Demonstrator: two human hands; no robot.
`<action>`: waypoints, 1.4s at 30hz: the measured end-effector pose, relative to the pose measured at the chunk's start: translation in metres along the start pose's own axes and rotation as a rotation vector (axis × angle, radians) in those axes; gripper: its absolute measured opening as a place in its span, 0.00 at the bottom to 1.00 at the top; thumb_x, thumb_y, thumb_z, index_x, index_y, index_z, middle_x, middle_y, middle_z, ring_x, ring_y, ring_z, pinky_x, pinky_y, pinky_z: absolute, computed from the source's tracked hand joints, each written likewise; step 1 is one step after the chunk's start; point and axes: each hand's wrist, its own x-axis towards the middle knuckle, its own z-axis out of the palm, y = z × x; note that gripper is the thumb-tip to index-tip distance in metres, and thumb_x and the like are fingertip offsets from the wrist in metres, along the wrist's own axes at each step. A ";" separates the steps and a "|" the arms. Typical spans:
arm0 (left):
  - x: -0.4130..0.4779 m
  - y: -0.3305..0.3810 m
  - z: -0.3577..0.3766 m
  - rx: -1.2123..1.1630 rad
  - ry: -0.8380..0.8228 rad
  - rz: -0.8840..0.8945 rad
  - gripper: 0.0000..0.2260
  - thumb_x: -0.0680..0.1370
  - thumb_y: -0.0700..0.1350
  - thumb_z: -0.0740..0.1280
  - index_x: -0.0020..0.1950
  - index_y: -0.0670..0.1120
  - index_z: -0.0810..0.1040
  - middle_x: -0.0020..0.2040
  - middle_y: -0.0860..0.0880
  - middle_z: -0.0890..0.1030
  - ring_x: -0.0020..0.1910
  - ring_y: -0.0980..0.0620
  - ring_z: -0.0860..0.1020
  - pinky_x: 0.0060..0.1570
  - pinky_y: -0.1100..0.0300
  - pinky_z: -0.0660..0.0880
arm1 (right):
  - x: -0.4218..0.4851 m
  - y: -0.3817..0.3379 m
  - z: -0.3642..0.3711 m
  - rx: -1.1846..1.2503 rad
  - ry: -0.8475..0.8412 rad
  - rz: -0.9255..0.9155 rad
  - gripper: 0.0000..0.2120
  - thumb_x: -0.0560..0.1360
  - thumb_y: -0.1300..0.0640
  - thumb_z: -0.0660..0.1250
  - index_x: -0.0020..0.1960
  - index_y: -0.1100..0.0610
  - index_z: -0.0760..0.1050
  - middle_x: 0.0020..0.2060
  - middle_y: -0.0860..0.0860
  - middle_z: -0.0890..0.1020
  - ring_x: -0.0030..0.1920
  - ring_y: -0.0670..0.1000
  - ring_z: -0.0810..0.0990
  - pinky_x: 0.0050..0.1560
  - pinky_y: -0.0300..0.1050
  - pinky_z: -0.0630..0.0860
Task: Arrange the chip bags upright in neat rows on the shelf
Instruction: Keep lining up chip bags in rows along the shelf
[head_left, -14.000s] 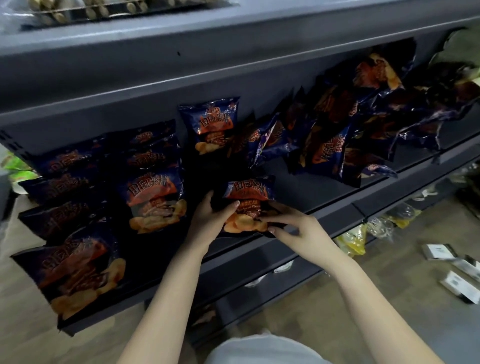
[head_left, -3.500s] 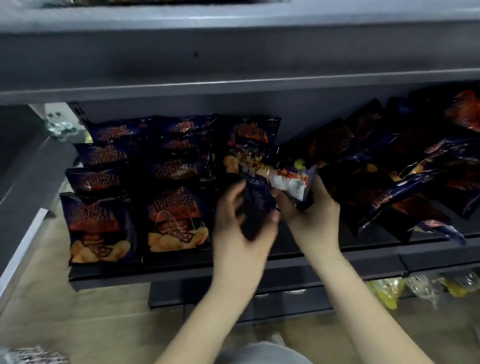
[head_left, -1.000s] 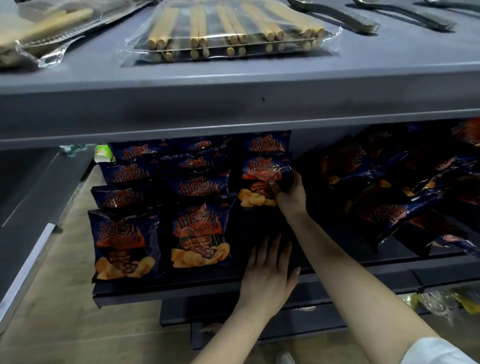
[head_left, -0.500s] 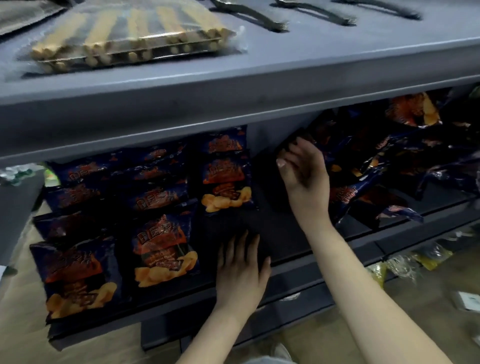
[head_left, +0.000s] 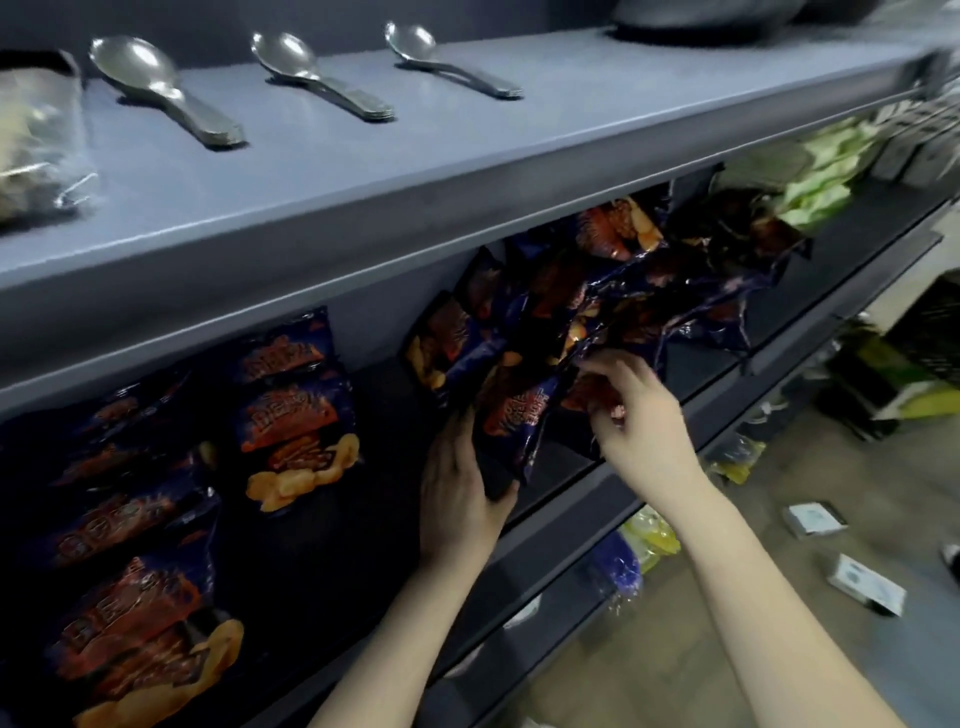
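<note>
Dark shelf: left hand grips chip bag; right fingers pinch neighbouring bag.

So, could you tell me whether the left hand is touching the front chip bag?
Touching. The head view shows the left hand gripping the chip bag by its lower end, thumb over its corner.

Dark shelf, upright chip bags left, jumbled bags right; upper shelf, three spoons

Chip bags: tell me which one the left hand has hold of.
The tilted bag at the jumbled pile's near left edge, its lower end in the left hand; the right hand pinches a neighbouring bag.
</note>
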 end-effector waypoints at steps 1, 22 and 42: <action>0.005 0.002 0.005 -0.020 0.012 0.009 0.44 0.66 0.46 0.76 0.75 0.45 0.55 0.74 0.45 0.62 0.72 0.47 0.62 0.68 0.47 0.65 | -0.002 0.004 0.001 -0.004 -0.080 0.002 0.24 0.68 0.73 0.63 0.63 0.59 0.74 0.63 0.55 0.74 0.63 0.54 0.73 0.59 0.33 0.66; -0.005 -0.002 -0.097 -0.612 0.174 -0.215 0.19 0.71 0.58 0.61 0.56 0.73 0.57 0.49 0.82 0.66 0.47 0.88 0.62 0.43 0.88 0.58 | 0.013 -0.025 0.034 0.796 -0.765 0.127 0.37 0.67 0.53 0.74 0.72 0.50 0.62 0.65 0.44 0.76 0.65 0.43 0.73 0.63 0.39 0.71; -0.055 0.000 -0.116 -0.675 0.215 -0.292 0.29 0.70 0.54 0.69 0.67 0.63 0.60 0.61 0.70 0.70 0.60 0.73 0.69 0.53 0.79 0.65 | -0.050 -0.108 0.096 0.728 -0.510 -0.121 0.29 0.70 0.59 0.66 0.70 0.46 0.65 0.66 0.43 0.74 0.66 0.40 0.70 0.64 0.36 0.69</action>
